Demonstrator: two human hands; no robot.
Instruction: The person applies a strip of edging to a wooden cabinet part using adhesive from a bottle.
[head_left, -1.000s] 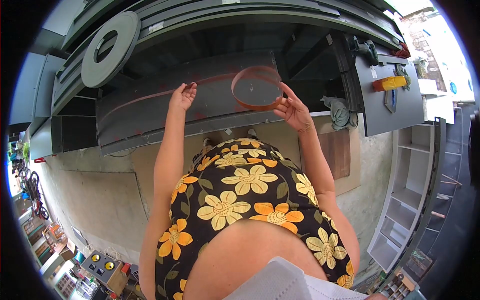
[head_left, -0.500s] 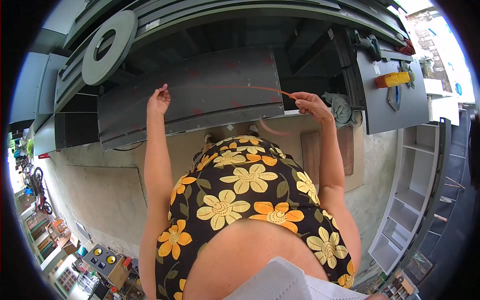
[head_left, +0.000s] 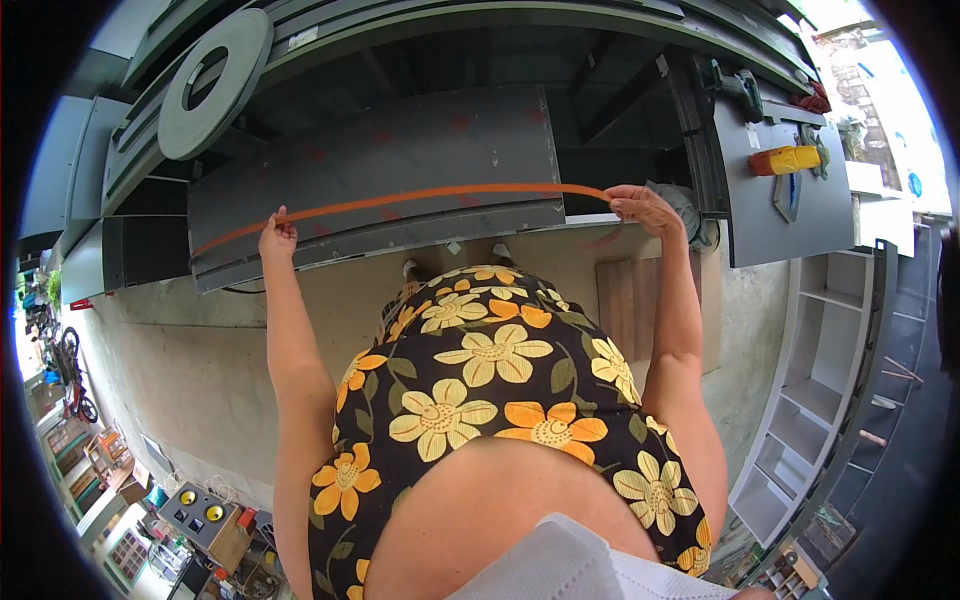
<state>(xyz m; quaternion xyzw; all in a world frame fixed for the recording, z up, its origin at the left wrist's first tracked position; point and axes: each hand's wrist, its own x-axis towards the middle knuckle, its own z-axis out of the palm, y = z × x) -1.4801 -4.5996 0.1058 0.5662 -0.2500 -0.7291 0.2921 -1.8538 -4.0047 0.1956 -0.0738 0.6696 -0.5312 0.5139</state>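
Against a grey panel (head_left: pixel 400 160), both hands' fingers pinch an orange strip (head_left: pixel 420 196) (its left end hidden).

The person wears a sleeveless black dress (head_left: pixel 480 400) printed with yellow and orange flowers.

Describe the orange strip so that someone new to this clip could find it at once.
Find the long grey panel lying across the workbench. The orange strip runs along its near edge, stretched between the left hand and right hand. It is the only thin, bright orange band among the grey parts.
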